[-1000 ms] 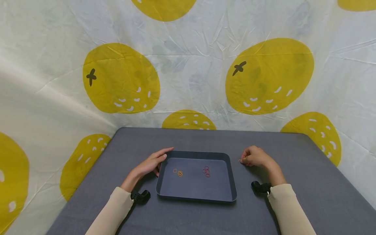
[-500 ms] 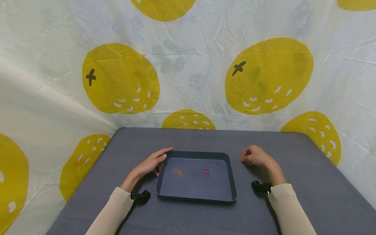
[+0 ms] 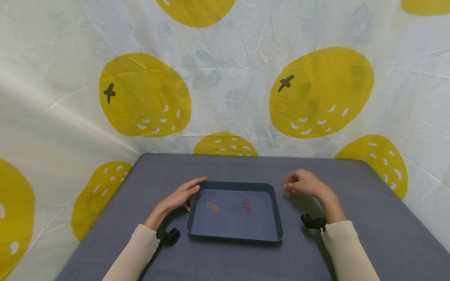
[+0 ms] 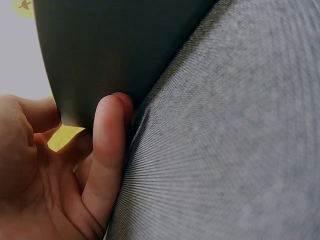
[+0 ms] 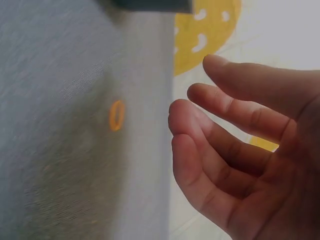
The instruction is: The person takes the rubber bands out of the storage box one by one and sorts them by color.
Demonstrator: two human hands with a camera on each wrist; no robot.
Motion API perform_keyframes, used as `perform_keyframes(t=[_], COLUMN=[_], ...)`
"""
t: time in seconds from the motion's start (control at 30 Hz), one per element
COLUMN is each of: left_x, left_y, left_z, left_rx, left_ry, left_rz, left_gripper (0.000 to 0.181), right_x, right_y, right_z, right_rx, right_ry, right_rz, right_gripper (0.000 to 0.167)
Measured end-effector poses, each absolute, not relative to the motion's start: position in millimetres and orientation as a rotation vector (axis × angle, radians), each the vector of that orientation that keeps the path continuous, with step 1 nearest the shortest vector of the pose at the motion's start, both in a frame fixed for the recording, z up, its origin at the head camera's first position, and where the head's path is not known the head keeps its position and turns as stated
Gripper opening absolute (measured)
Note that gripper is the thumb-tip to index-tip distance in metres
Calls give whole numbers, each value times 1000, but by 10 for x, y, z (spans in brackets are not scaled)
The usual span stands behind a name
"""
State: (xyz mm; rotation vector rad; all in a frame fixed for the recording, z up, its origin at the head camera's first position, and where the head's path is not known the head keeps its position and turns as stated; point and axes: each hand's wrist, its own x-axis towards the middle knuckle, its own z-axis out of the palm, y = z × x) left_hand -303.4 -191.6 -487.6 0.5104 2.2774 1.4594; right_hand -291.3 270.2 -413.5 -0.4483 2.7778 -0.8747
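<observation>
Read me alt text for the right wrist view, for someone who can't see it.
The right hand, loosely curled and holding nothing, is beside a small orange band on a grey tabletop, not touching it. Part of a dark tray shows at the top; behind is a pale backdrop with yellow print.

Grey tray [image 3: 235,226]; orange rings [image 3: 215,208]; red rings [image 3: 247,205]; white backdrop [image 3: 228,86], yellow-fruit print [image 3: 145,97].

In the head view, the left hand [image 3: 177,196] is hiding part of the tray [image 3: 235,226] at ten o'clock; the overlapping orange bands [image 3: 215,208] are looking too small for counting. The right wrist view is cutting off the blurred tray at twelve and the right hand [image 5: 255,165] around four.
</observation>
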Motion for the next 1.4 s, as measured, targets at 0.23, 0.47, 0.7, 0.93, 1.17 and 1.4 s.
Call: perform_keyframes(t=[0.23,0.47,0.7,0.93,1.17,1.4], left_x=[-3034,-3036,-3039,-3029,-3033,-3029], left_y=[-1916,-1920,-1916,-1921,-1913,-1914], left_z=[-4875,-4862,-4869,-4869,-4867,-4877], left_rx=[518,508,519,518,514,528], left_ry=[2274,2263,2290,2288,2304,2295], left_rz=[1463,1466,1453,1447,1438,1452], left_gripper=[49,49,49,49,48,48], right_x=[-2863,-2808,-2779,-2782,-2752,-2727], right_y=[2619,2545,2444,2352,2288,2210], right_z=[-3971,-3865,-3830,-3854,-3841,-3782], right_rx=[-508,-580,-597,-618,-587,-620], right_ry=[2796,2830,2904,2931,2922,2894], right_rz=[-921,-949,-958,-978,-1090,-1124], right_gripper=[21,21,18,14,8,8])
